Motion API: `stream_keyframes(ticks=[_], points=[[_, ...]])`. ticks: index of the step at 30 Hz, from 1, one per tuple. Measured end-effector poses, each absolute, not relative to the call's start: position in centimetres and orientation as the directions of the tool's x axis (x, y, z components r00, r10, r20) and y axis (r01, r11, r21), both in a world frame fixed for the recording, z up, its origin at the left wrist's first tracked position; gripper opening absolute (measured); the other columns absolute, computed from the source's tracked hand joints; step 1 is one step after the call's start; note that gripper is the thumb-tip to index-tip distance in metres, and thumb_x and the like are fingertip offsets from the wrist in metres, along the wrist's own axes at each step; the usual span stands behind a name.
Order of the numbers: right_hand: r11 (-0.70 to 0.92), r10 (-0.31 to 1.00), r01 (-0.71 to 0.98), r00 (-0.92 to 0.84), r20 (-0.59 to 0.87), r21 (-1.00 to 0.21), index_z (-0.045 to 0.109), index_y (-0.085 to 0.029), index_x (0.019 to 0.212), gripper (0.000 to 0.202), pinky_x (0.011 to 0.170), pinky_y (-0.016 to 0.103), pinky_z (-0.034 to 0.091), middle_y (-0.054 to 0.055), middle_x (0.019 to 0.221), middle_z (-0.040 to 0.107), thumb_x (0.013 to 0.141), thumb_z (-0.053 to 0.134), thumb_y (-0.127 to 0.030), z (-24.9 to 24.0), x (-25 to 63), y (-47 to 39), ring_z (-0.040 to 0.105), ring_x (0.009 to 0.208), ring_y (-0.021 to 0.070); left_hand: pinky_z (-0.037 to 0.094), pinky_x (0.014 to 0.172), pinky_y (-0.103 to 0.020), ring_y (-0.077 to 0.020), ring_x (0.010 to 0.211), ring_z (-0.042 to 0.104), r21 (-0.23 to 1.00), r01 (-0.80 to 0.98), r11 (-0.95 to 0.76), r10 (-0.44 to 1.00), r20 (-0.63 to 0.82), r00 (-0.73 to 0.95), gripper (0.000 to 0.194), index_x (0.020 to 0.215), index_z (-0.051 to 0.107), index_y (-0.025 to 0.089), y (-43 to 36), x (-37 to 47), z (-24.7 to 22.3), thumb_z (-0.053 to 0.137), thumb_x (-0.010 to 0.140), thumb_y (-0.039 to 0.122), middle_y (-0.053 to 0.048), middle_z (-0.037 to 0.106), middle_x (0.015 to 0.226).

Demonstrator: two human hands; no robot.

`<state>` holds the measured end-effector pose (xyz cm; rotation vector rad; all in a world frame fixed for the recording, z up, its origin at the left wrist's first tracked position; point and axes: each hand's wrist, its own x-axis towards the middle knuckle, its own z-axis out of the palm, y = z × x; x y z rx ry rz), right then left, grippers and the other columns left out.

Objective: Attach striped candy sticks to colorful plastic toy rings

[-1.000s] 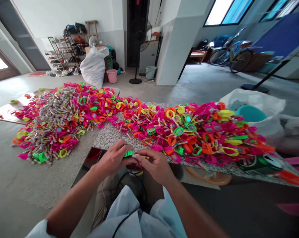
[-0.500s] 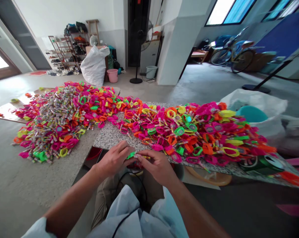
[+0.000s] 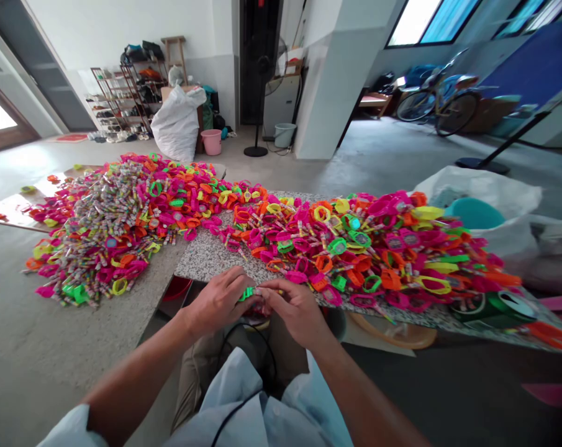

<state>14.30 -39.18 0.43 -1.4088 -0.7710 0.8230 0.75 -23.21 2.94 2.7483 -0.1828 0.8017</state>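
My left hand is closed on a bright green plastic toy watch, which shows only in part between the fingers. Fingertips of my right hand pinch close against its right end; a small pale wrapped piece shows there, but its kind is hidden. Both hands meet just off the front edge of the speckled stone table, above my lap. Behind them spreads a heap of toy watches in pink, orange, yellow and green, many with thin candy-like tubes attached.
Further left lies another pile of watches and silvery wrapped tubes. A green drink can lies on its side at the table's right end. White sacks stand beyond it, one with a turquoise basin. Below the edge is a tan basin.
My right fingers have drawn in closer to the left hand, and less of the yellowish tube beside them shows. The green watch has shifted only slightly.
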Motion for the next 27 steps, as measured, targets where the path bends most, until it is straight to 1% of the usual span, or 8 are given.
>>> stream_keyframes(ticks=[6, 12, 14, 16, 19, 20, 23, 27], points=[[0.066, 0.838, -0.078, 0.546, 0.013, -0.995, 0.079, -0.016, 0.098, 0.042, 0.057, 0.024, 0.049, 0.001, 0.065, 0.067, 0.087, 0.077, -0.056, 0.4, 14.4, -38.8, 0.062, 0.060, 0.0148, 0.050, 0.067, -0.029, -0.0172, 0.077, 0.059, 0.159, -0.203, -0.966, -0.073, 0.586, 0.807, 0.013, 0.099, 0.058, 0.017, -23.0, 1.3, 3.4, 0.054, 0.106, 0.028, -0.004, 0.060, 0.084], [-0.010, 0.877, -0.019, 0.479, -0.018, -1.000, 0.077, -0.015, 0.110, 0.047, 0.058, 0.024, 0.047, 0.001, 0.070, 0.067, 0.091, 0.072, -0.058, 0.7, 15.5, -37.1, 0.060, 0.063, 0.0140, 0.049, 0.070, -0.030, -0.0177, 0.078, 0.060, 0.128, -0.186, -0.974, -0.068, 0.619, 0.783, 0.014, 0.099, 0.061, 0.018, -21.0, 1.5, 2.3, 0.058, 0.104, 0.031, -0.004, 0.064, 0.084], [-0.012, 0.878, -0.011, 0.478, -0.016, -1.000, 0.071, -0.016, 0.126, 0.055, 0.063, 0.026, 0.051, 0.001, 0.079, 0.068, 0.091, 0.070, -0.059, -0.2, 15.9, -36.2, 0.063, 0.069, 0.0155, 0.050, 0.078, -0.031, -0.0187, 0.084, 0.063, 0.175, -0.103, -0.979, 0.022, 0.596, 0.803, 0.015, 0.101, 0.064, 0.019, -19.1, 1.4, 0.7, 0.060, 0.103, 0.033, -0.005, 0.068, 0.089], [-0.033, 0.860, 0.035, 0.510, -0.011, -0.999, 0.065, -0.016, 0.136, 0.062, 0.070, 0.029, 0.056, 0.002, 0.089, 0.069, 0.091, 0.068, -0.058, -1.8, 16.3, -35.4, 0.066, 0.076, 0.0175, 0.050, 0.088, -0.034, -0.0207, 0.092, 0.066, 0.235, 0.093, -0.967, 0.206, 0.519, 0.829, 0.019, 0.101, 0.067, 0.020, -16.4, 1.2, -1.3, 0.061, 0.103, 0.039, -0.006, 0.071, 0.094], [-0.148, 0.855, 0.162, 0.516, -0.044, -0.976, 0.070, -0.015, 0.124, 0.054, 0.074, 0.033, 0.058, 0.006, 0.095, 0.073, 0.092, 0.062, -0.058, -4.7, 16.7, -34.5, 0.070, 0.080, 0.0214, 0.049, 0.096, -0.035, -0.0236, 0.103, 0.067, 0.359, 0.542, -0.760, 0.646, 0.324, 0.691, 0.022, 0.100, 0.071, 0.021, -11.4, 1.2, -4.6, 0.064, 0.100, 0.043, -0.008, 0.073, 0.103], [-0.180, 0.855, 0.220, 0.517, -0.042, -0.959, 0.072, -0.015, 0.117, 0.050, 0.076, 0.035, 0.058, 0.008, 0.096, 0.074, 0.093, 0.059, -0.057, -5.7, 16.9, -34.3, 0.071, 0.082, 0.0230, 0.049, 0.094, -0.035, -0.0246, 0.102, 0.067, 0.379, 0.626, -0.682, 0.730, 0.287, 0.621, 0.023, 0.099, 0.071, 0.020, -9.9, 1.2, -5.6, 0.063, 0.100, 0.041, -0.010, 0.073, 0.103], [-0.217, 0.835, 0.409, 0.548, 0.048, -0.886, 0.075, -0.016, 0.104, 0.042, 0.089, 0.039, 0.055, 0.011, 0.100, 0.077, 0.093, 0.052, -0.050, -8.4, 17.4, -33.7, 0.072, 0.094, 0.0268, 0.050, 0.085, -0.034, -0.0258, 0.093, 0.069, 0.423, 0.733, -0.532, 0.846, 0.226, 0.484, 0.021, 0.092, 0.071, 0.015, -6.5, 2.0, -8.0, 0.064, 0.098, 0.035, -0.012, 0.072, 0.094], [-0.296, 0.809, 0.518, 0.583, 0.078, -0.803, 0.075, -0.018, 0.100, 0.040, 0.093, 0.037, 0.052, 0.011, 0.102, 0.078, 0.093, 0.046, -0.044, -11.1, 18.6, -33.0, 0.072, 0.099, 0.0266, 0.052, 0.089, -0.035, -0.0251, 0.095, 0.068, 0.492, 0.700, -0.518, 0.851, 0.218, 0.477, 0.023, 0.094, 0.071, 0.014, -6.1, 4.9, -9.8, 0.063, 0.099, 0.036, -0.012, 0.073, 0.095]])
